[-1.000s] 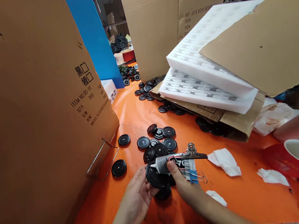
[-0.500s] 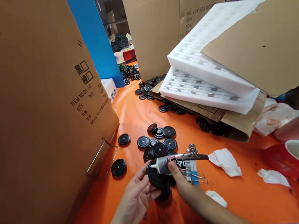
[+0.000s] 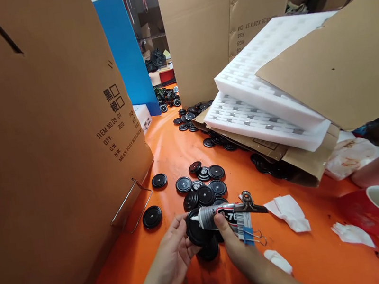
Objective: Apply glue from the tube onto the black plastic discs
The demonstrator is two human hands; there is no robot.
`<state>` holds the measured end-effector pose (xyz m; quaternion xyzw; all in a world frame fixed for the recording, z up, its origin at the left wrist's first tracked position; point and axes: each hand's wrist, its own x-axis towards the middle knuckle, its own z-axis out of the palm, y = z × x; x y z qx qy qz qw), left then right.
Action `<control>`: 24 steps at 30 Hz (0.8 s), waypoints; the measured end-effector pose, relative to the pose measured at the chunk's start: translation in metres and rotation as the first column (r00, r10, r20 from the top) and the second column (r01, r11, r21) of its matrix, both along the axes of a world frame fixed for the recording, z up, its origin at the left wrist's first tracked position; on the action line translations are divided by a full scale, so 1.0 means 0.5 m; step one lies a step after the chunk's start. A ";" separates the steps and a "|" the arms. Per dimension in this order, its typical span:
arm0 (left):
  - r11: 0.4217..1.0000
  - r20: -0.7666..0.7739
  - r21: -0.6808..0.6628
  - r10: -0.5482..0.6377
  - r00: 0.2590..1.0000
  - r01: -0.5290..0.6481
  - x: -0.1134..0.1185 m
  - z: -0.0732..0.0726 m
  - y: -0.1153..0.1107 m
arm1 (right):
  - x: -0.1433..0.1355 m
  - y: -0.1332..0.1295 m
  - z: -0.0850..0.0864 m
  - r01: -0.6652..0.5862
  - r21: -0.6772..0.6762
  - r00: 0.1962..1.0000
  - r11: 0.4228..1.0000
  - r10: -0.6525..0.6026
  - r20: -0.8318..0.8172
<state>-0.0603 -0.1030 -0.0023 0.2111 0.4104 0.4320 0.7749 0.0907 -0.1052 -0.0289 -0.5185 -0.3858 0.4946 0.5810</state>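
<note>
Between the fingers and thumb of my left hand [image 3: 177, 247] is a black round disc [image 3: 194, 236], tilted up off the table. My right hand [image 3: 236, 240] is closed around a glue tube [image 3: 211, 218], its thumb pressed on the side. The tube's white nozzle points left and meets the face of the disc; whether glue comes out I cannot tell. A dark metal bulldog clip [image 3: 248, 203] and a blue binder clip [image 3: 248, 235] grip the tube's tail end. Another black disc [image 3: 208, 249] lies just below the held one, and several more discs [image 3: 205, 195] are clustered beyond my hands.
A large cardboard box [image 3: 51, 159] walls off the left, with a bent wire stand [image 3: 130, 201] beside it. White foam trays [image 3: 261, 116] lean on cardboard at right. Crumpled tissues [image 3: 289, 212] and a red container [image 3: 377, 213] sit on the orange table [image 3: 162, 151].
The whole view has shifted slightly, so the scene sits a little lower. Both hands keep their grip, with the nozzle still at the disc's face.
</note>
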 end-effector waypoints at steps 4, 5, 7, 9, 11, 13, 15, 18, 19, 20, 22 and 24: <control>0.999 0.001 -0.005 -0.036 0.999 0.036 -0.003 0.000 0.000 | 0.002 -0.006 0.001 -0.012 -0.060 1.000 0.998 0.012 0.004; 0.999 0.019 0.003 -0.043 0.999 0.043 -0.003 0.000 0.000 | 0.002 -0.006 0.002 -0.019 -0.075 1.000 0.997 0.019 0.004; 0.999 0.045 0.012 -0.034 0.998 0.033 -0.002 -0.001 -0.002 | 0.002 -0.006 0.004 -0.023 -0.071 1.000 0.997 0.023 0.003; 1.000 0.039 0.004 -0.009 0.999 0.009 0.000 -0.004 -0.002 | 0.001 -0.005 0.005 -0.023 -0.049 1.000 0.999 0.023 -0.001; 1.000 0.014 -0.005 -0.001 1.000 0.001 0.001 -0.007 -0.001 | 0.002 -0.006 0.004 -0.026 -0.043 1.000 0.999 0.026 0.001; 1.000 -0.010 -0.005 -0.017 1.000 0.017 -0.001 -0.010 0.001 | 0.003 -0.007 0.004 -0.015 -0.047 1.000 0.999 0.015 0.002; 0.999 -0.018 0.003 -0.033 0.999 0.033 -0.003 -0.010 0.001 | 0.003 -0.008 0.005 -0.005 -0.055 1.000 0.998 0.005 0.001; 0.999 -0.005 0.017 -0.028 1.000 0.029 -0.004 -0.007 -0.004 | 0.001 -0.006 0.008 -0.009 -0.067 1.000 0.998 0.008 -0.017; 0.999 0.001 0.020 -0.026 1.000 0.025 -0.004 -0.005 -0.006 | -0.001 -0.005 0.008 -0.008 -0.068 0.999 0.998 0.006 -0.033; 1.000 0.001 0.020 -0.025 1.000 0.025 -0.003 -0.005 -0.008 | -0.002 -0.002 0.007 -0.009 -0.072 0.999 0.997 0.005 -0.053; 1.000 -0.032 0.008 -0.028 0.999 0.029 -0.004 -0.006 -0.005 | -0.004 0.005 0.003 0.001 -0.090 0.995 0.996 -0.010 -0.100; 0.999 -0.154 0.037 -0.009 0.988 0.014 -0.013 -0.013 0.015 | -0.001 0.014 -0.003 0.035 -0.125 0.989 0.991 -0.052 -0.135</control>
